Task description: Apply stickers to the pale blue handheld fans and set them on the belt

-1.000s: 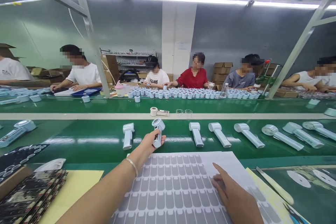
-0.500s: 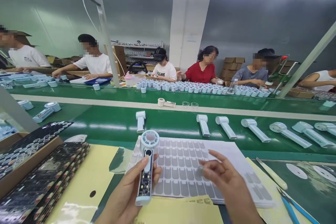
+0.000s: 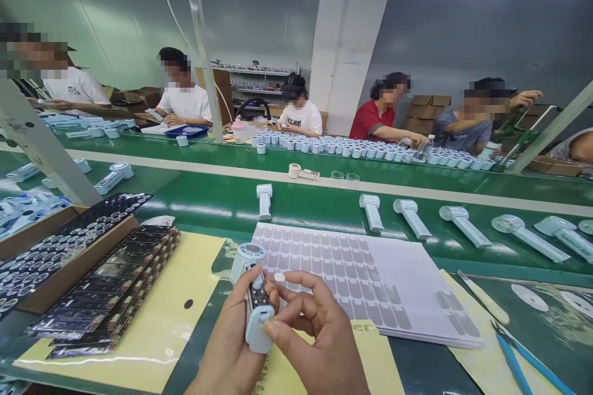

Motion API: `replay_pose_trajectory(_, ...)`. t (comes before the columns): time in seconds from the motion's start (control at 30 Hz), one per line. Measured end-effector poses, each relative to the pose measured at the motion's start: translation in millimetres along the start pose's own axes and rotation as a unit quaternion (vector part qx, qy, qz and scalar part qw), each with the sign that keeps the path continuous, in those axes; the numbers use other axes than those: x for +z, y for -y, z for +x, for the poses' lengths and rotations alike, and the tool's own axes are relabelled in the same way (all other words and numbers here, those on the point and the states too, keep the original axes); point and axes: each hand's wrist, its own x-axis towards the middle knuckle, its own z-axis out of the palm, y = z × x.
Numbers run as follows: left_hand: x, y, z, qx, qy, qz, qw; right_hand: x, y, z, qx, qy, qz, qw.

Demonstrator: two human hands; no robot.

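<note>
My left hand [image 3: 234,333] is wrapped round a light-blue handheld fan [image 3: 262,328]. Its round head tilts away from me, and its open handle shows a dark circuit board [image 3: 259,292]. At the pale lower end of the handle, the thumb and fingers of my right hand [image 3: 319,327] are pinched together, touching it. Whether a thin piece lies between them I cannot tell. By the right index fingertip shows a small white piece [image 3: 279,276]. Behind my hands lies a white sheet with rows of grey stickers [image 3: 324,253], some spots on it bare.
Stacked circuit boards [image 3: 111,284] and a cardboard box [image 3: 83,265] are at left. On the right lie blue-handled pliers [image 3: 514,352] and a knife [image 3: 484,299]. Several handheld fans [image 3: 412,219] rest on the green conveyor [image 3: 315,203]. Co-workers sit across from me.
My right hand has come left from above the sticker sheet to the end of the fan. The fan has tipped, turning its lower end toward me. The view has shifted slightly left.
</note>
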Motion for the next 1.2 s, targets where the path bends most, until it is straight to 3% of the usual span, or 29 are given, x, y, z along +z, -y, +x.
replay_pose_trajectory(0.63,0.6,4,-4,0.015,-0.007,-0.031,0.999,4,-3,-2,-0.006,-0.01,-0.03,0.999)
replay_pose_trajectory(0.7,0.2,5,-5,0.012,-0.009,-0.036,0.999,5,-7,-5,-0.033,-0.023,-0.059,0.997)
replay_pose_trajectory(0.77,0.4,7,-8,0.003,-0.012,-0.04,0.999,5,-14,-8,-0.101,-0.044,-0.123,0.986)
replay_pose_trajectory(0.83,1.3,9,-12,-0.014,-0.015,-0.04,0.999,4,-20,-10,-0.189,-0.068,-0.205,0.958)
replay_pose_trajectory(0.9,2.2,8,-16,-0.035,-0.03,-0.041,0.998,3,-22,-10,-0.232,-0.088,-0.26,0.933)
replay_pose_trajectory(0.97,1.6,4,-20,-0.058,-0.043,-0.041,0.997,0,-20,-9,-0.196,-0.092,-0.25,0.944)
replay_pose_trajectory(1.07,-5.8,-10,-19,-0.078,-0.006,-0.015,0.997,-9,-17,-6,-0.086,-0.087,-0.178,0.976)
replay_pose_trajectory(1.2,-28.1,-31,-9,0.032,0.001,0.127,0.991,-27,-29,-6,-0.028,-0.025,-0.225,0.974)
